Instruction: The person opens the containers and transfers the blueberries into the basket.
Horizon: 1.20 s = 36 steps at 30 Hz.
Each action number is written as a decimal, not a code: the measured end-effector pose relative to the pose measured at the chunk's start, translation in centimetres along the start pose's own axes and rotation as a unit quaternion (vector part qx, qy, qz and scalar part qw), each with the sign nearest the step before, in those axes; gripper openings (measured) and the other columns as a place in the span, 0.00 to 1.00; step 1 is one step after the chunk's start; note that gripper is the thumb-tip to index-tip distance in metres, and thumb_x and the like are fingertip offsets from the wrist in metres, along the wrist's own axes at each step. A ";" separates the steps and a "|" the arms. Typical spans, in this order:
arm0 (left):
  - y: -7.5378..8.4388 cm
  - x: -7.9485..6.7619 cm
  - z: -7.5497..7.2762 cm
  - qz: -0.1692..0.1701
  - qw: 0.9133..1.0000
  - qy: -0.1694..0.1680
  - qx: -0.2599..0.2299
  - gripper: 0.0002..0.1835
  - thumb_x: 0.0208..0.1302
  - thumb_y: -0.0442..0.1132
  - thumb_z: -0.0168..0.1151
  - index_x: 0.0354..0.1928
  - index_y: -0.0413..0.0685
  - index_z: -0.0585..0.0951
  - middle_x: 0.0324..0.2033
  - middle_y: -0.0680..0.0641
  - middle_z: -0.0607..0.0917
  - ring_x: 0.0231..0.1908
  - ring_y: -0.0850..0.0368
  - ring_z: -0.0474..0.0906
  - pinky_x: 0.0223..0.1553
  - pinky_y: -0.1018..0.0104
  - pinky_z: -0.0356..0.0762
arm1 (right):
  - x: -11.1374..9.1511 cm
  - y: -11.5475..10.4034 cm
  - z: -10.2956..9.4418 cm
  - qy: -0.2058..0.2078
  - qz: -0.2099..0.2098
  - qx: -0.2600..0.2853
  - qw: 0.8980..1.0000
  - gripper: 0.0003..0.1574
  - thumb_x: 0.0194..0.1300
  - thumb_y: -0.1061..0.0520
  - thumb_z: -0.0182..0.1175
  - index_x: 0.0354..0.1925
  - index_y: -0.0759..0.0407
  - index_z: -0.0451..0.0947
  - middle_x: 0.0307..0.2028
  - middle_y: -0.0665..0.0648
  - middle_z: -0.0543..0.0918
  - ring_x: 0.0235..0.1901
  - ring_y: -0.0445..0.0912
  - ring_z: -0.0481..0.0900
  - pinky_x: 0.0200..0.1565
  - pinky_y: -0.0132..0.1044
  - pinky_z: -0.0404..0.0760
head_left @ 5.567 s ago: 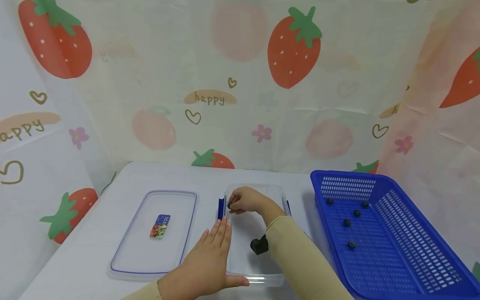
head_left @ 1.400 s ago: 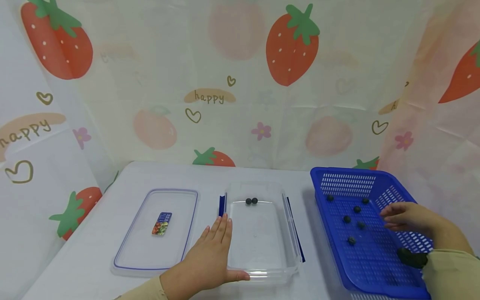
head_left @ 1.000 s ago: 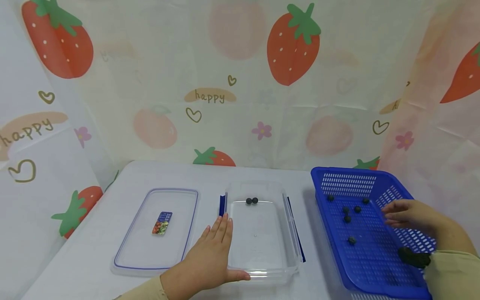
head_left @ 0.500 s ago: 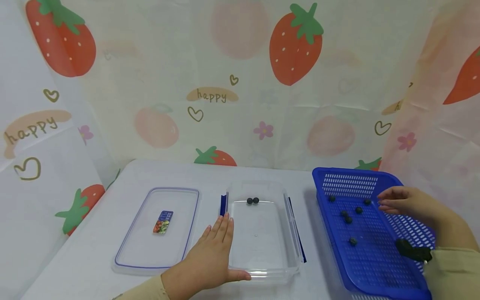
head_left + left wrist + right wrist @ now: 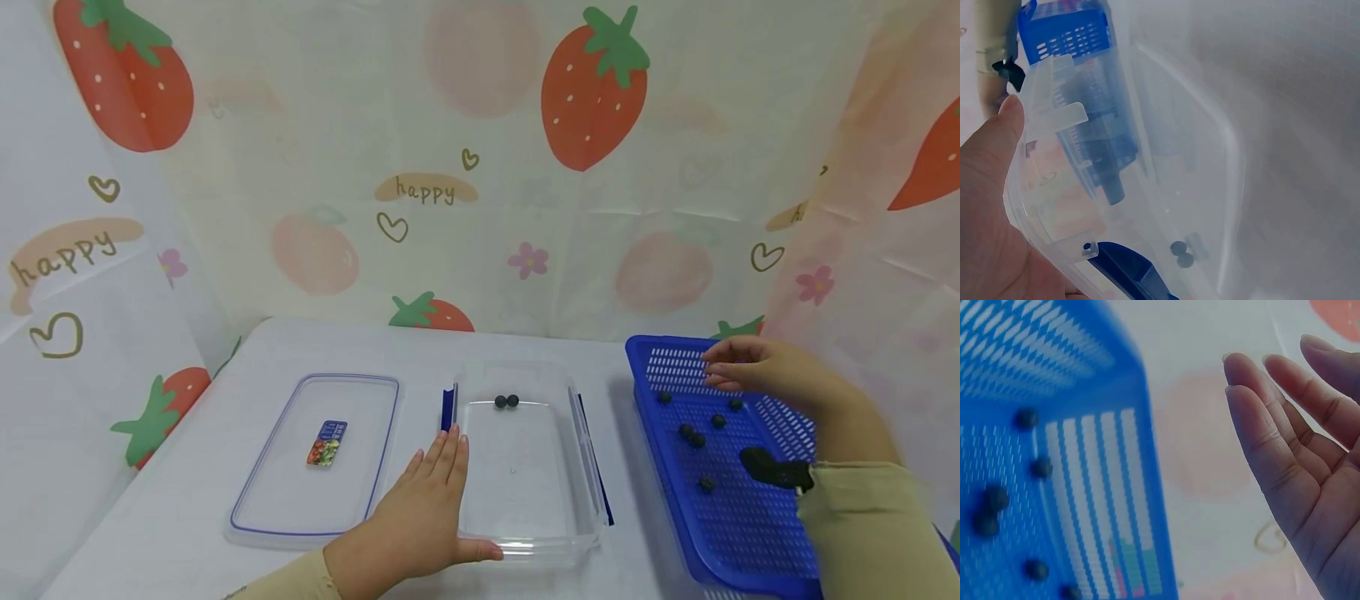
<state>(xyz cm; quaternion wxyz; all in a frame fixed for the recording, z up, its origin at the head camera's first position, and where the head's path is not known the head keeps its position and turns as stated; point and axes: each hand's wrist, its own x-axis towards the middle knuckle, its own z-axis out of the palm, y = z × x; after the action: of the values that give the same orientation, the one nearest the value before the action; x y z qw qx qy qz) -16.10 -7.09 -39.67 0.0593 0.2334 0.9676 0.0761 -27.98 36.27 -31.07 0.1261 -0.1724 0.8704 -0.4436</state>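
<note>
My left hand (image 5: pixel 408 517) lies along the left wall of a clear plastic container (image 5: pixel 517 546), fingers straight against its side and thumb at the near rim. Two small dark blueberry-like balls (image 5: pixel 506 402) sit together at the container's far end; they also show through its wall in the left wrist view (image 5: pixel 1182 254). My right hand (image 5: pixel 772 375) hovers over the far right of the blue basket (image 5: pixel 757 533), fingers loosely bent. In the right wrist view nothing shows between its fingers (image 5: pixel 1260 425). Several more dark balls (image 5: pixel 697 440) lie on the basket's floor.
A clear lid (image 5: pixel 277 500) with a blue seal and a printed label (image 5: pixel 327 443) lies flat left of the container. Blue latches (image 5: pixel 447 410) hang at the container's sides. A strawberry-printed curtain (image 5: pixel 465 250) stands behind the white table (image 5: pixel 420 354).
Earlier my right hand pinched a dark ball inside the container; it then went to the basket, where one ball rolled left. Now it has risen and moved left and farther away. My left hand stays put.
</note>
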 end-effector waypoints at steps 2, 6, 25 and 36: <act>0.0 0.0 0.0 0.000 1.000 0.000 0.001 0.66 0.40 0.83 0.41 0.70 0.37 0.44 0.70 0.38 0.41 0.69 0.45 0.38 0.64 0.47 0.48 | 0.7 -0.6 0.4 -0.009 -0.012 0.005 1.000 0.21 0.68 0.56 0.51 0.50 0.73 0.66 0.47 0.63 0.74 0.44 0.43 0.80 0.45 0.35 0.78; 0.1 0.1 0.0 0.000 1.000 -0.001 0.002 0.66 0.39 0.83 0.40 0.70 0.37 0.44 0.70 0.38 0.41 0.69 0.45 0.38 0.64 0.47 0.48 | 2.3 -1.8 1.4 -0.018 -0.021 0.018 0.999 0.20 0.68 0.56 0.51 0.50 0.72 0.67 0.48 0.64 0.74 0.45 0.44 0.80 0.46 0.37 0.78; 0.2 0.1 -0.2 0.000 1.000 -0.007 0.007 0.66 0.41 0.82 0.43 0.70 0.37 0.45 0.70 0.38 0.42 0.69 0.45 0.39 0.64 0.46 0.48 | 9.5 -5.9 8.7 -0.046 -0.024 0.054 0.997 0.17 0.63 0.59 0.57 0.47 0.70 0.72 0.43 0.68 0.76 0.45 0.56 0.79 0.46 0.44 0.78; 0.0 0.3 -0.3 -0.003 1.000 -0.011 0.000 0.67 0.38 0.84 0.39 0.70 0.38 0.46 0.70 0.39 0.43 0.69 0.45 0.40 0.63 0.45 0.49 | 13.1 -6.9 14.0 -0.070 0.012 0.063 0.995 0.13 0.63 0.63 0.56 0.45 0.69 0.74 0.38 0.62 0.79 0.42 0.55 0.80 0.47 0.48 0.76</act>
<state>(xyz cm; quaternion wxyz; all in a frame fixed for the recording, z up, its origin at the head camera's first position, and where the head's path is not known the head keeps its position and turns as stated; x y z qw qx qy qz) -16.41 -7.02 -39.45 0.0700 0.2316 0.9676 0.0729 -33.33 16.85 -34.34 0.2030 -0.1842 0.8318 -0.4827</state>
